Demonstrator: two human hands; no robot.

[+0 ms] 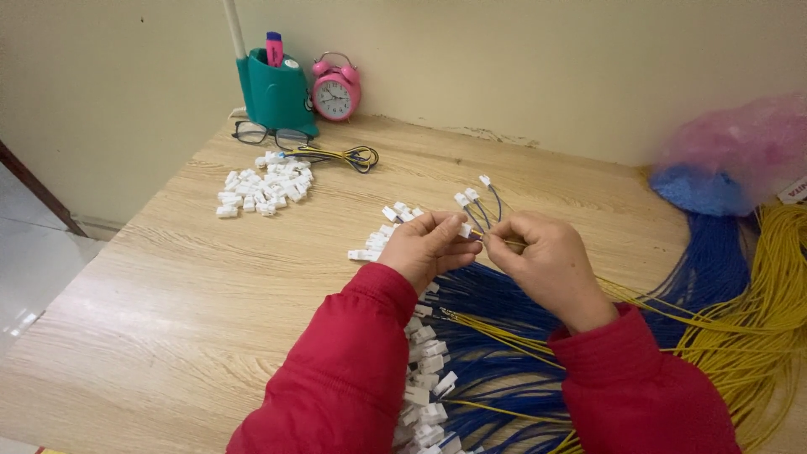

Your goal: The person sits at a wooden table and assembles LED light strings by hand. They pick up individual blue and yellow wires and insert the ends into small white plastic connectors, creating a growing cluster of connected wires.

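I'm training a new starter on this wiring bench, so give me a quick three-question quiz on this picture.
1. True or false: the left hand pinches a small white connector.
2. What does the right hand feed towards that connector? A) a blue wire B) a yellow wire C) a pen
3. What lies in front of the teal desk organiser, beside the pink alarm clock?

Key
1. True.
2. B.
3. A pair of black glasses, with a pile of loose white connectors nearer on the wooden table.
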